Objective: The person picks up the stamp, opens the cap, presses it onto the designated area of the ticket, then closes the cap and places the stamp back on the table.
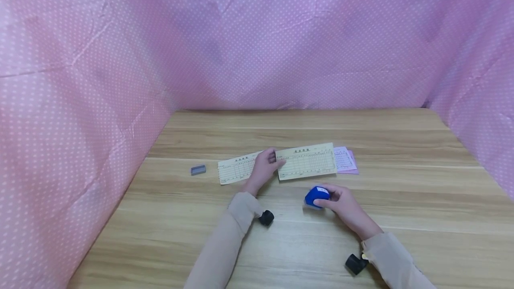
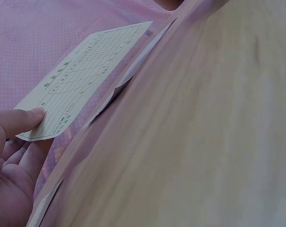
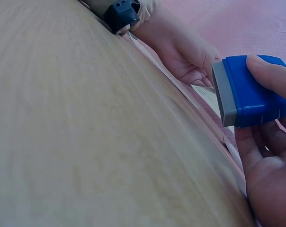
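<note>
My left hand (image 1: 265,165) pinches the left end of a pale yellow printed form (image 1: 307,162), thumb on top and fingers beneath. In the left wrist view this form (image 2: 86,78) is lifted off the table and tilted. My right hand (image 1: 341,202) grips a blue self-inking stamp (image 1: 317,196) between thumb and fingers, above the table in front of the form. The right wrist view shows the stamp's grey base (image 3: 224,94) facing left, away from the palm. A second yellow form (image 1: 237,168) lies on the table, partly hidden by my left hand.
White and pink slips (image 1: 344,159) lie at the right, partly under the held form. A small grey-blue stamp cap (image 1: 198,170) sits at the left of the wooden table (image 1: 160,231). Pink dotted cloth (image 1: 281,48) hangs around the table's back and sides.
</note>
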A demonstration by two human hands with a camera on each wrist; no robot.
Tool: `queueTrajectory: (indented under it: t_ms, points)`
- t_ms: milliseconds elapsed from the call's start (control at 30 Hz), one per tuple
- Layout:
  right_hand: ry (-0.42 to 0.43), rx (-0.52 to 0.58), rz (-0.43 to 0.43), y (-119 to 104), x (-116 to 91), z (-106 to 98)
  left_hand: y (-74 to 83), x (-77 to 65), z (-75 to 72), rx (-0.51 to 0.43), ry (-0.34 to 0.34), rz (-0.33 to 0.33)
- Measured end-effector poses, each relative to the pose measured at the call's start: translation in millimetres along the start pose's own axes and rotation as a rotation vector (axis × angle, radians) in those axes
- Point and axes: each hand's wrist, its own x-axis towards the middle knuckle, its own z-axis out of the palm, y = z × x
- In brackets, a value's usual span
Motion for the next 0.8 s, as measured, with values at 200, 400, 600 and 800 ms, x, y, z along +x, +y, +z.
queueTrajectory:
  t_ms: [200,400,600,800]
  points:
    - [-0.008,0.009,-0.005,1,0,-1,-0.2,8.3,9.9,-0.007,0.024,-0.006]
    - [-0.008,0.001,0.000,0,0,-1,1.5,15.3,18.9,-0.024,0.034,-0.011]
    - [-0.011,-0.012,-0.010,-2,0,-1,3.8,18.3,25.2,-0.019,0.040,-0.037]
    - [-0.007,-0.001,0.002,-1,0,-1,1.4,22.3,29.2,-0.021,0.043,-0.030]
